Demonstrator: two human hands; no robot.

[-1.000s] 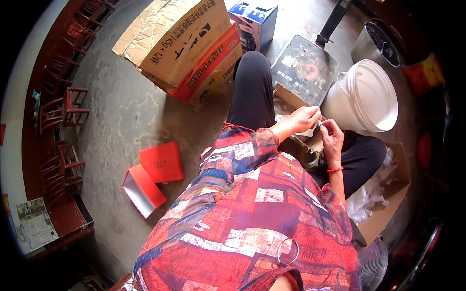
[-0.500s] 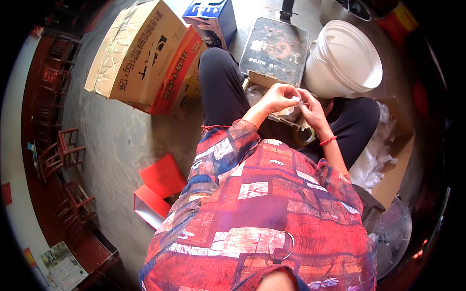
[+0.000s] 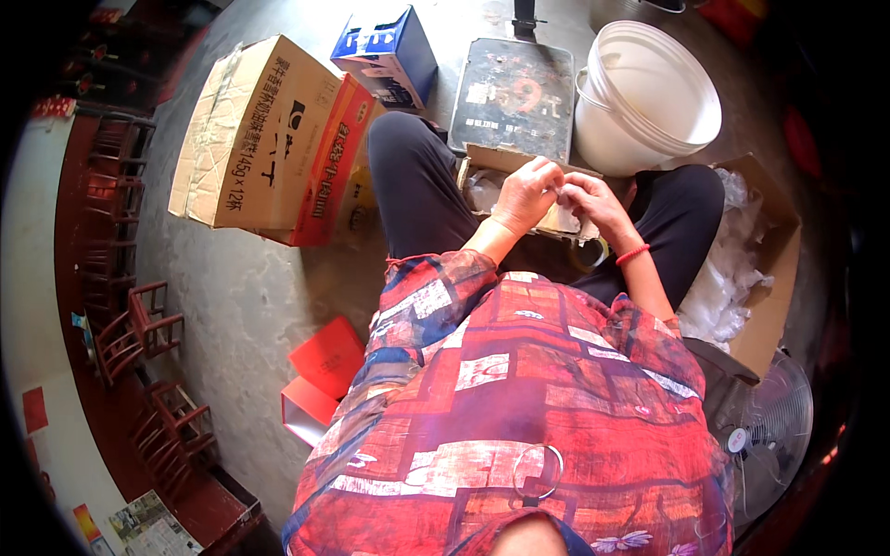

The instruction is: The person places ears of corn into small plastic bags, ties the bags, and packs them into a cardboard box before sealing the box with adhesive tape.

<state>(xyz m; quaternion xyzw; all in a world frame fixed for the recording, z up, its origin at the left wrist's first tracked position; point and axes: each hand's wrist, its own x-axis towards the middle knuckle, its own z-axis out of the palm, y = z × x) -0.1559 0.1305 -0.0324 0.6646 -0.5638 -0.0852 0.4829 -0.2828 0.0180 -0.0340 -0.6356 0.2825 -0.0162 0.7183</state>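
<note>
I sit with dark trousers and a red patterned shirt, both hands raised over my lap. My left hand (image 3: pixel 525 193) and my right hand (image 3: pixel 593 202) meet fingertip to fingertip, pinching a small pale item too tiny to name. Right under them lies a small open cardboard box (image 3: pixel 482 167) with pale contents. A red band circles my right wrist.
A white plastic bucket (image 3: pixel 649 102) stands ahead right, a dark flat scale platform (image 3: pixel 514 93) beside it. Large cardboard cartons (image 3: pixel 264 139) and a blue box (image 3: pixel 389 56) lie left. An open carton of clear plastic bags (image 3: pixel 742 259), a fan (image 3: pixel 760 435), red boxes (image 3: pixel 324 371), wooden chairs (image 3: pixel 139 334).
The view has swung, so cartons, bucket and scale platform sit lower and more central. My hands stay together over the small box, fingers still working the tiny item.
</note>
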